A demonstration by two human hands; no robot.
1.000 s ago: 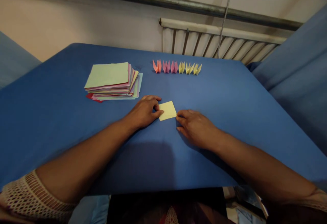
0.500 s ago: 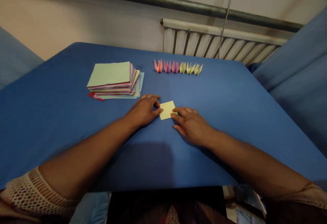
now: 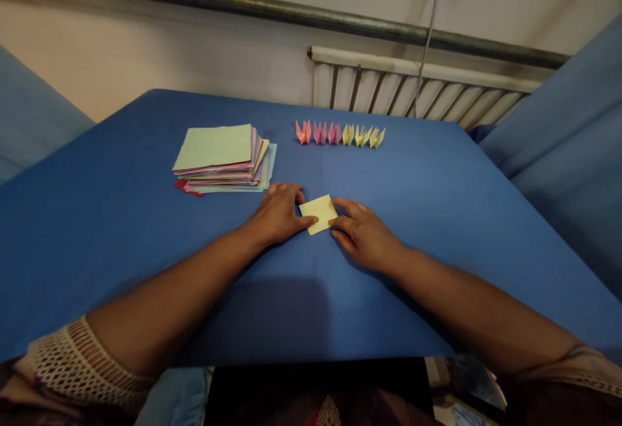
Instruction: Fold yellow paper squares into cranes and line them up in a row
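Note:
A small folded yellow paper square (image 3: 318, 212) lies on the blue table (image 3: 437, 206) between my hands. My left hand (image 3: 279, 213) rests at its left edge, fingers curled, thumb pressing on the near left corner. My right hand (image 3: 362, 232) sits at its right edge with the fingertips pinching that side of the paper. Both hands lie low on the table surface.
A stack of coloured paper sheets (image 3: 221, 157) sits at the back left. A row of small folded paper pieces (image 3: 339, 134), orange, pink and yellow, stands at the back centre. A radiator (image 3: 418, 86) runs along the wall behind the table.
My right hand has slid left to the paper's right edge and taken hold of it. The paper has turned slightly. My left hand has stayed at the left edge.

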